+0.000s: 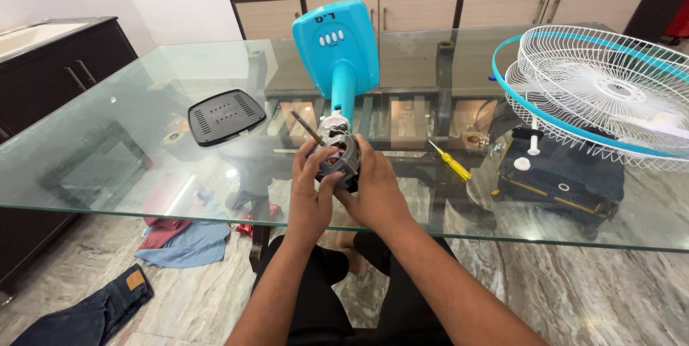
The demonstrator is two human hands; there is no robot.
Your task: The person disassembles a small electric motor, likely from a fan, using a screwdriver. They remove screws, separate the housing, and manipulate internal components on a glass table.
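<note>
At table centre, 2 hands: left hand (310, 189) and right hand (373, 192), fingers wrapped around fan motor (339, 158). Yellow screwdriver (451, 161) at 3 o'clock, black cover (226, 116) at 10 o'clock.

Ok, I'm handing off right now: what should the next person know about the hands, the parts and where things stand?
Left hand and right hand both grip the grey fan motor at the near table edge; its shaft points up-left.
Blue fan body stands just behind the motor.
Black rear cover lies to the left, yellow screwdriver to the right, white grille and black case far right.
Done: cover and grille are off.
Left: cannot tell from this view.
</note>
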